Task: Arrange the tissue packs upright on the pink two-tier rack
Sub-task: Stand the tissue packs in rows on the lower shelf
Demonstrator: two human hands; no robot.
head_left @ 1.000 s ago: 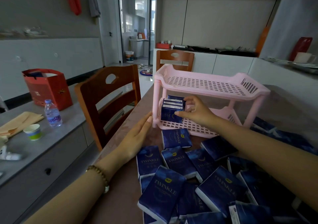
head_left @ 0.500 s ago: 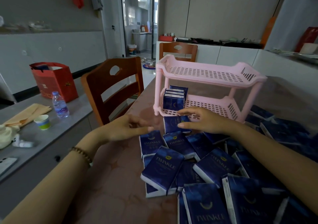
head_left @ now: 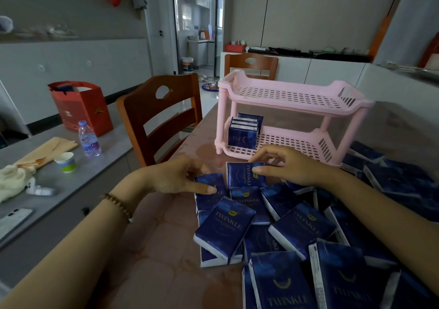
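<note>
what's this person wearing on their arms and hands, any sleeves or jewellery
No sleeves or gloves are in view. A brown beaded bracelet circles the wrist of the left hand. The right hand wears nothing, and neither hand shows a ring or watch.

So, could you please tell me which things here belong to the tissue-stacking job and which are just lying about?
Job: pink two-tier rack; upright packs on its lower tier; loose Twinkle tissue packs; left hand gripping left pack; right hand pinching right pack.
Lying about: red gift bag; water bottle; paper cup; phone; wooden chair.
</note>
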